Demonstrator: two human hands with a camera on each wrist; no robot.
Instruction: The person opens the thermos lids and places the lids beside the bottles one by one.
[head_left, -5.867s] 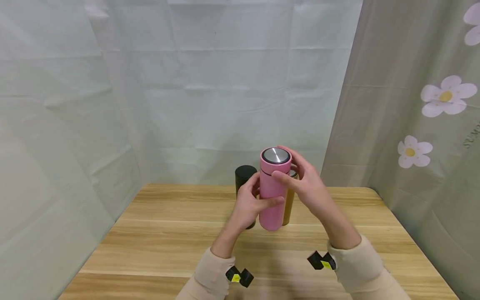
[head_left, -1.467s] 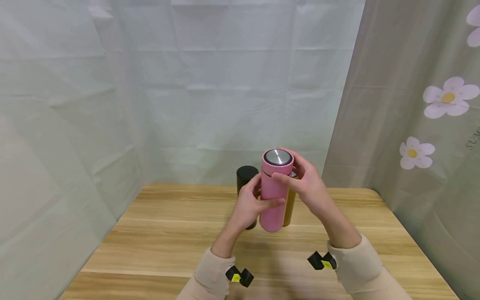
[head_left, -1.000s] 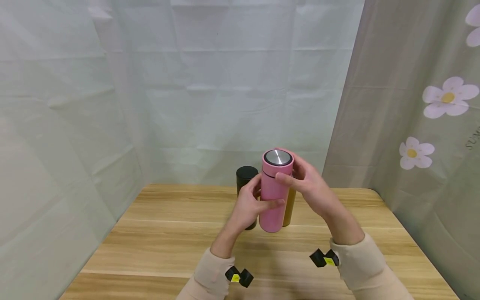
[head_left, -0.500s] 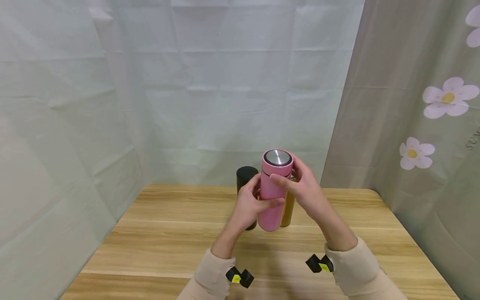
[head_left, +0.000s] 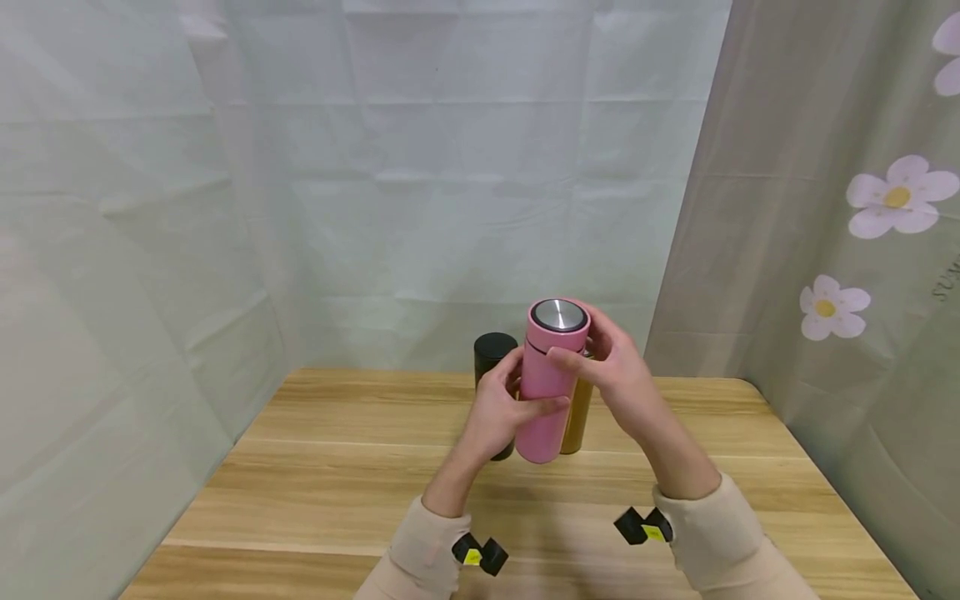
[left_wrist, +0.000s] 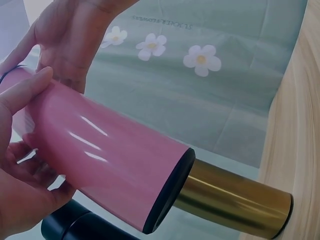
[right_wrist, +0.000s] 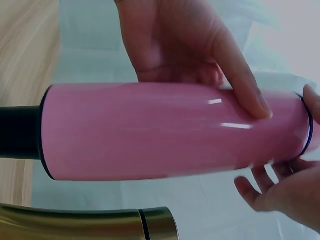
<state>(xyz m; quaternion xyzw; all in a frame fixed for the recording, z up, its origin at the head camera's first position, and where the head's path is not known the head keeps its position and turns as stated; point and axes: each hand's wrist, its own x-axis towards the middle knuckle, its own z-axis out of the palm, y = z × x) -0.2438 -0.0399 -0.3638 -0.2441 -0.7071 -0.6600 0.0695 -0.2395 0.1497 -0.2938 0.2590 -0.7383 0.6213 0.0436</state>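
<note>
A pink thermos flask (head_left: 542, 429) with a steel disc on its lid (head_left: 559, 316) is held up over the table, leaning slightly. My left hand (head_left: 495, 410) grips its body from the left, thumb laid across the front. Higher up, my right hand (head_left: 621, 377) holds it from the right around the lid seam, thumb in front and the other fingers mostly hidden behind. The left wrist view shows the flask's dark base (left_wrist: 172, 195) raised off the wood. Behind it stand a black flask (head_left: 494, 347) on the left and a gold flask (head_left: 577, 421) on the right, both partly covered.
The wooden table (head_left: 322, 492) spreads out beneath my forearms. Pale cloth (head_left: 480, 167) hangs behind and to the left, and a grey curtain with white flowers (head_left: 896, 197) on the right. Both sleeves carry a small black wrist device (head_left: 643, 527).
My right hand slid slightly right about a second ago, came back left, and now sits a little right again at the lid. The flask's lower end has shifted slightly left; my left hand stays put.
</note>
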